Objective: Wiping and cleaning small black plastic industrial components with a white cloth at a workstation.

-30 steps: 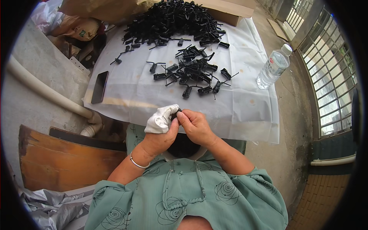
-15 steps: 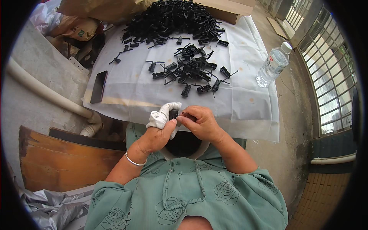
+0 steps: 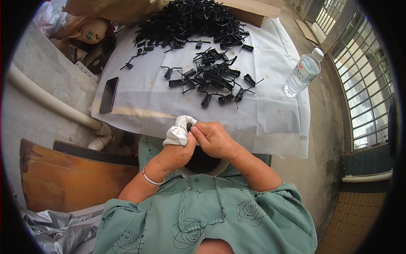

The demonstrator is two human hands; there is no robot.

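My left hand (image 3: 176, 148), its fingers covered by a white cloth glove (image 3: 176, 134) and its thumb bare, is closed around a small black plastic part (image 3: 189, 126). Only a bit of that part shows between the fingers. My right hand (image 3: 215, 139) presses against it from the other side, fingers curled and thumb beside the left thumb. Whatever else the right fingers pinch is hidden. Both hands are just off the near table edge, over a round pale-rimmed bucket (image 3: 223, 166) with a dark inside. Beyond them lies a small heap of similar black parts with thin arms (image 3: 215, 74).
A large pile of the black parts (image 3: 190, 25) covers the far end of the table, which has a white plastic sheet (image 3: 262, 122). A phone (image 3: 109, 95) lies at left, a water bottle (image 3: 302, 74) stands at right. A cardboard box (image 3: 249, 15) sits behind.
My right hand has turned and closed in on the black part, and now covers more of it. The gloved left hand has tilted slightly; its fingers wrap tighter around the part.
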